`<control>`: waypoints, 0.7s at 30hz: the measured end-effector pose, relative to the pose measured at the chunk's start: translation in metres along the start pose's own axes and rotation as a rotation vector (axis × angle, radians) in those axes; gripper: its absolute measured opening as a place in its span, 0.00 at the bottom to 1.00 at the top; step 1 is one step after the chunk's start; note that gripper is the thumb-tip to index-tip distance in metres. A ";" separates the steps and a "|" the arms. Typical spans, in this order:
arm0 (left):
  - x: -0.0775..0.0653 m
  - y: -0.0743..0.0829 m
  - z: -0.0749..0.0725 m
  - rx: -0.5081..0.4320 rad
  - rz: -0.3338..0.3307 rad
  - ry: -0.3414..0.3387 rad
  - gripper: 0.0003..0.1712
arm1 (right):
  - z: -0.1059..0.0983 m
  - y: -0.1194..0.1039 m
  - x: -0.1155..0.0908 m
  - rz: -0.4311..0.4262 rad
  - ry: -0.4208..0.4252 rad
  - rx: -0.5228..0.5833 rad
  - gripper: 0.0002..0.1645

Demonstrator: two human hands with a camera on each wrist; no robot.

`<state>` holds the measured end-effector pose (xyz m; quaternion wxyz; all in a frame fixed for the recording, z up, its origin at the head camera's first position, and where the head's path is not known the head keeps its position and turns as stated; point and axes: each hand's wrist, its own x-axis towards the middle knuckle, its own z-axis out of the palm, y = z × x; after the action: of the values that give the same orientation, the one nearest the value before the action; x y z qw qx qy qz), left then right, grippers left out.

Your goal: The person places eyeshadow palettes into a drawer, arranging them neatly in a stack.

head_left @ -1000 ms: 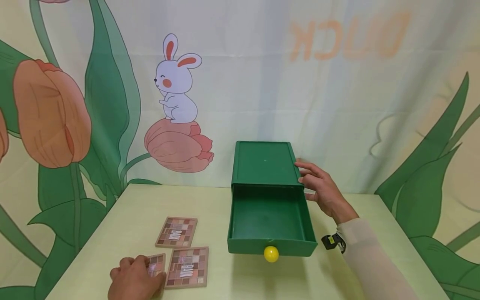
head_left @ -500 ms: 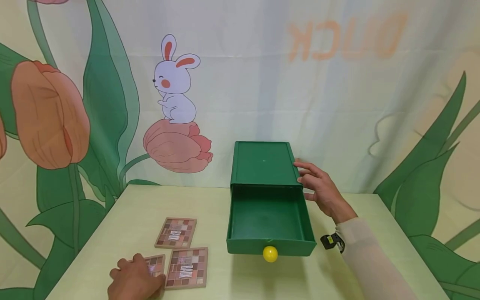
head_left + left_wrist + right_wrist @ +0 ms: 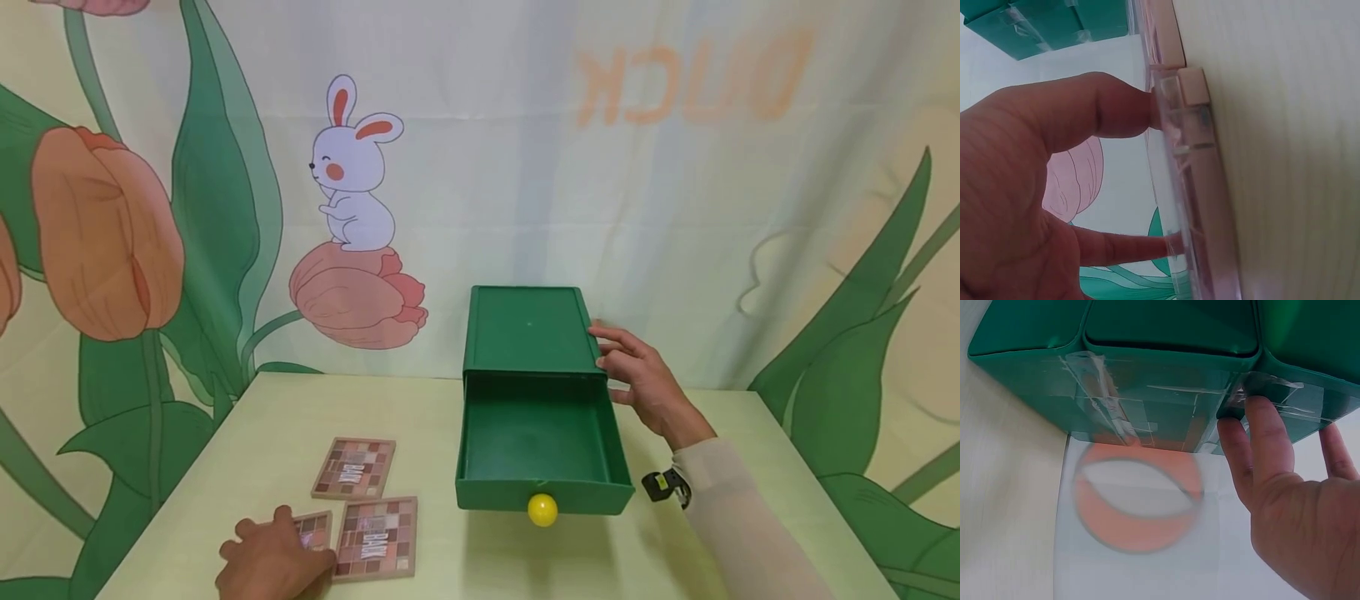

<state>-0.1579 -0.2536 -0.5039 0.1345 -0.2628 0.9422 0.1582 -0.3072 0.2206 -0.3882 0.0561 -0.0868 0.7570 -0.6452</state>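
Observation:
On the table's left side lie three eyeshadow palettes with see-through lids. My left hand (image 3: 273, 554) is over the nearest-left palette (image 3: 313, 528), fingers spread; in the left wrist view its thumb (image 3: 1125, 109) touches the clear lid of that palette (image 3: 1200, 175). A second palette (image 3: 375, 537) lies right beside it and a third palette (image 3: 354, 468) just behind. My right hand (image 3: 647, 379) rests its extended fingertips on the right side of a green drawer unit (image 3: 532, 329). Its top drawer (image 3: 536, 437) is pulled out, its floor bare.
A yellow ball knob (image 3: 543, 510) sticks out from the drawer front. The right wrist view shows stacked green boxes (image 3: 1166, 381) joined with clear tape (image 3: 1104, 394). Behind the pale table (image 3: 420, 417) hangs a printed cloth (image 3: 510, 167) with a rabbit and tulips.
My left hand's fingers and thumb have spread slightly wider over the palette. The right hand stays at the drawer unit, and the drawer has not moved.

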 end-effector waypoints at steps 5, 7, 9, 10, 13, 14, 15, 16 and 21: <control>0.001 -0.001 -0.002 -0.004 0.022 -0.009 0.58 | -0.001 0.000 -0.001 0.000 0.003 0.004 0.36; 0.001 0.000 -0.003 0.001 0.015 -0.017 0.58 | -0.001 0.001 -0.001 0.001 0.003 0.007 0.36; 0.000 0.001 -0.004 0.009 0.014 -0.027 0.58 | 0.000 0.001 -0.001 0.001 0.002 0.008 0.36; 0.000 0.001 -0.005 0.014 0.015 -0.036 0.58 | 0.000 0.001 -0.001 0.001 0.002 0.009 0.36; -0.001 0.000 -0.008 0.019 0.036 -0.057 0.58 | 0.000 0.001 -0.001 0.002 0.001 0.007 0.36; -0.001 -0.001 -0.009 0.020 0.043 -0.061 0.58 | 0.000 0.002 -0.002 0.003 0.000 0.008 0.36; -0.001 -0.001 -0.009 0.020 0.049 -0.064 0.59 | 0.000 0.002 -0.002 0.002 -0.001 0.007 0.36; -0.001 -0.002 -0.009 0.020 0.052 -0.066 0.59 | 0.001 0.002 -0.002 0.003 -0.001 0.007 0.36; 0.002 0.000 -0.009 0.018 0.033 -0.058 0.64 | 0.000 0.001 -0.001 -0.002 0.001 0.004 0.36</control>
<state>-0.1612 -0.2582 -0.4961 0.1616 -0.2410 0.9436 0.1596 -0.3060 0.2206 -0.3889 0.0552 -0.0869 0.7558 -0.6467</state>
